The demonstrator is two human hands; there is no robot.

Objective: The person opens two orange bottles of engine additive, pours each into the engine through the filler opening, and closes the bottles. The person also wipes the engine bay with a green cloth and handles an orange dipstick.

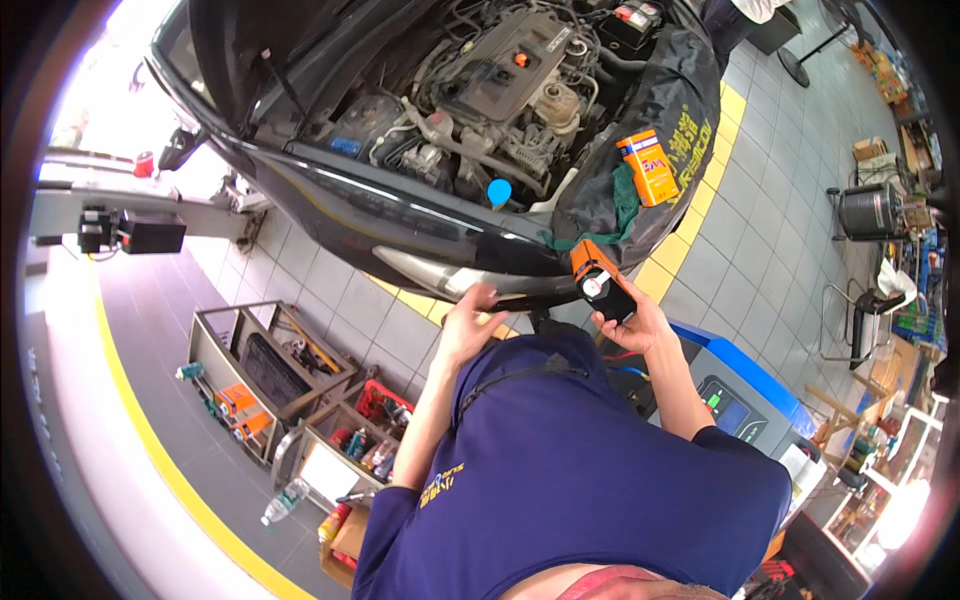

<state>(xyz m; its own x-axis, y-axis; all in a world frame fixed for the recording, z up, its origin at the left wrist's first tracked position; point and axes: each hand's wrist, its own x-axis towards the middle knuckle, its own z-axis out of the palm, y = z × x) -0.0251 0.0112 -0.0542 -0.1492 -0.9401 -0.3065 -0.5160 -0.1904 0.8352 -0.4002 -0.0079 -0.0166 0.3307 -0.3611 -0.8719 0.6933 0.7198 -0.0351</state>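
My right hand (640,318) is wrapped round an orange-and-black rectangular container (602,280); a round white part shows on its face. In front of my waist my left hand (470,322) is empty, its fingers loosely bent and apart, close to the headlight (430,272) of a black car. Up on the black fender cover (670,100) lies an orange box (650,168), beside a dark green cloth (622,205). The car's hood is raised over the engine (515,65). A blue round cap (499,192) stands out at the front of the engine bay.
To my left stands a metal tool cart (290,400) with bottles, cans and tools. A plastic bottle (287,500) lies near it. Close by on my right is a blue-and-grey machine (740,380) with a screen. Shelves and a black drum-shaped unit (868,212) stand farther right.
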